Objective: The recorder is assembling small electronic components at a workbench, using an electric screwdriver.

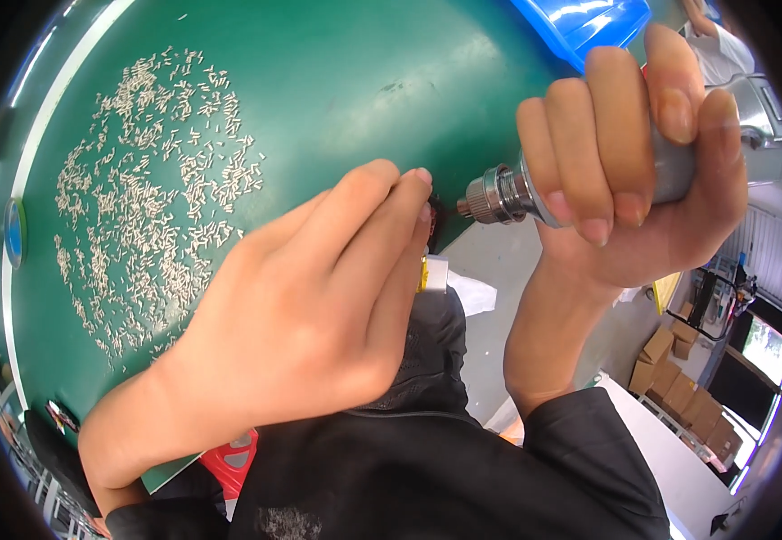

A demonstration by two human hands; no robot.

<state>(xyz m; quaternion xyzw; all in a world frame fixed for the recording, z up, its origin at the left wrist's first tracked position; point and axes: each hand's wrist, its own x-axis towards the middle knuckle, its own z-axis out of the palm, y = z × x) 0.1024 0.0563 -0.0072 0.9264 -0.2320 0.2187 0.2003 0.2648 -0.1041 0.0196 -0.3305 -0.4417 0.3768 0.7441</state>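
My right hand (pixel 625 153) is wrapped round the body of a grey power screwdriver (pixel 535 193), raised over the table's right edge. Its silver nose (pixel 490 198) points left, toward my other hand. My left hand (pixel 310 297) is closed, thumb and fingers pressed together, a short gap from that nose. Something small and dark shows just past its fingertips; what it holds is mostly hidden behind the fingers. Left of my left hand, a wide scatter of small pale rod-like pieces (pixel 152 202), perhaps screws, lies on the green tabletop (pixel 337 99).
A blue plastic bin (pixel 580 22) stands at the table's far right. At the left edge is a small round blue-and-green dish (pixel 15 232). A red plastic piece (pixel 231 463) shows below my left forearm. Cardboard boxes (pixel 688 396) sit farther off, and another person (pixel 719 40) is at the upper right.
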